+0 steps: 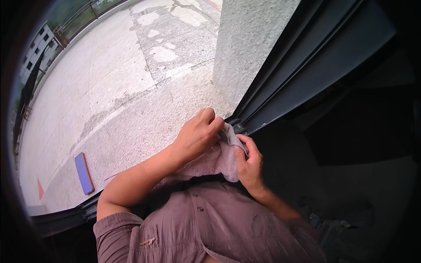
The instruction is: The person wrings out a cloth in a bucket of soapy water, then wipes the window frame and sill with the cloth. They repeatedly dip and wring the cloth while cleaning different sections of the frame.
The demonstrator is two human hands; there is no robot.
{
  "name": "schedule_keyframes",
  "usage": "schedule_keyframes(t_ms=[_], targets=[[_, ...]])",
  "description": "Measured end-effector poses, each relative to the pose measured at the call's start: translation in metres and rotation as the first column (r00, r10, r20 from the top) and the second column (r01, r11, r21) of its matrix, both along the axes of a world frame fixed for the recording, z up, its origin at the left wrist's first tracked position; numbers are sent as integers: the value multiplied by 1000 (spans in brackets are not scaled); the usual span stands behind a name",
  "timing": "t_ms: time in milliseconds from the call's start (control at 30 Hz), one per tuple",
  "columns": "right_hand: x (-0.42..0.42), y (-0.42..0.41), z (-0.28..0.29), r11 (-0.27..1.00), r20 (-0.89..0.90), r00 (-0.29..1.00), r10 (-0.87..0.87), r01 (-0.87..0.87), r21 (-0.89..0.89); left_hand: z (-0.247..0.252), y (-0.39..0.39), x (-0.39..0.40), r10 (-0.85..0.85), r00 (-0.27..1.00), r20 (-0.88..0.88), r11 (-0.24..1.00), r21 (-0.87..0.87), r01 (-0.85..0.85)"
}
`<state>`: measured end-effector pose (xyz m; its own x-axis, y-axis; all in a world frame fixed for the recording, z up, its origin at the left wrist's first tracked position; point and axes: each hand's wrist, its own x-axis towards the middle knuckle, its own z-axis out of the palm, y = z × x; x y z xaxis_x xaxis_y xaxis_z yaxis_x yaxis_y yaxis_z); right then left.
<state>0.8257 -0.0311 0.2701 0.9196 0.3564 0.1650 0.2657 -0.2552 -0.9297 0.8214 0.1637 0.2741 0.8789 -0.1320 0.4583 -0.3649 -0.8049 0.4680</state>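
Note:
A pale pink towel [227, 161] lies over the sill in front of my body, bunched at its right end near the dark window frame's corner. My left hand [199, 133] is bent over the towel's upper edge, fingers curled; whether it pinches the cloth is hidden. A grey strip [233, 139], perhaps a cloth band, shows between the hands. My right hand [250, 161] grips the bunched right end of the towel, with the thumb in front and the fingers behind.
A dark metal window frame [296, 65] rises to the right beside a rough white wall [250, 39]. A phone [84, 173] lies on the rough pale ledge [148, 128] at left. A dark lower track [65, 217] runs at lower left. Beyond are paving and a railing.

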Motion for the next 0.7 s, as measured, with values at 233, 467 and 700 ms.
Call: schedule_keyframes(t_ms=[233, 467, 700], targets=[[6, -5, -3, 952, -55, 989, -137, 147, 267, 31, -13, -17, 170, 872, -459, 985, 96, -141], [11, -16, 4, 996, 168, 986, -18, 4, 88, 41, 23, -11, -180, 733, -656, 921, -375, -109], [7, -17, 3, 982, 47, 999, 20, -28, 189, 32, 10, -6, 299, 953, -48, 916, 293, -272]])
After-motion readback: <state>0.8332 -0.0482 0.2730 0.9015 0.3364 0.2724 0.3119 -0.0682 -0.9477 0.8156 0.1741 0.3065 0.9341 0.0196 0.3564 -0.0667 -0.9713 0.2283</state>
